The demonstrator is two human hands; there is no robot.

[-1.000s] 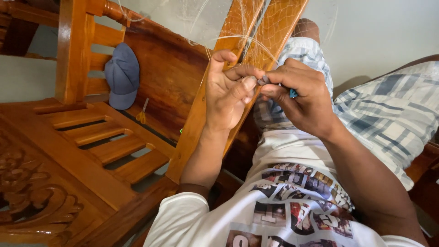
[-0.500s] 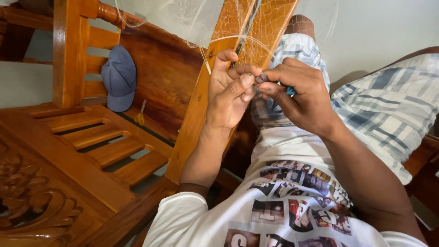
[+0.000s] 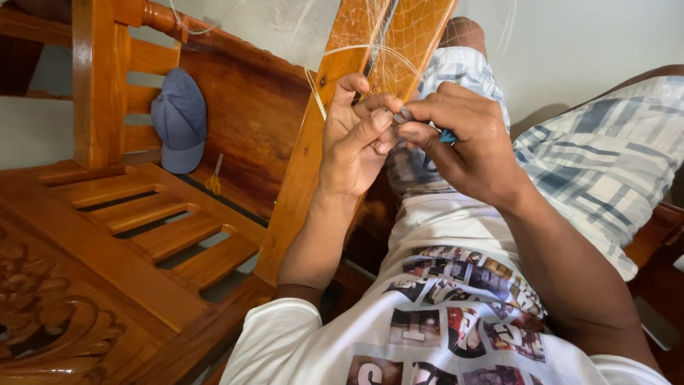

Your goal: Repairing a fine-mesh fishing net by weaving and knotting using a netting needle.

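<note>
A carved wooden bench (image 3: 128, 235) with a slatted seat fills the left of the view, its far end cut off by the frame. A person reclines beside it in a white printed shirt (image 3: 456, 314) and plaid shorts (image 3: 605, 164), one knee raised and partly out of view at the top. A slanted wooden board (image 3: 313, 135) rises from the lower middle to the top edge, and a fine fishing net (image 3: 399, 57), nearly see-through and hard to trace, is draped over it, with loose strands running off the top. A blue cap (image 3: 178, 117) leans against the bench back, with small yellow-handled scissors (image 3: 214, 178) lying just below it. In front of the board, the left hand (image 3: 356, 142) is curled, its fingers pinching the mesh close to the board. The right hand (image 3: 463, 150) is closed around a small blue tool (image 3: 445, 135), mostly hidden by the fingers, so its shape cannot be made out. The fingertips of both hands meet at the net.
</note>
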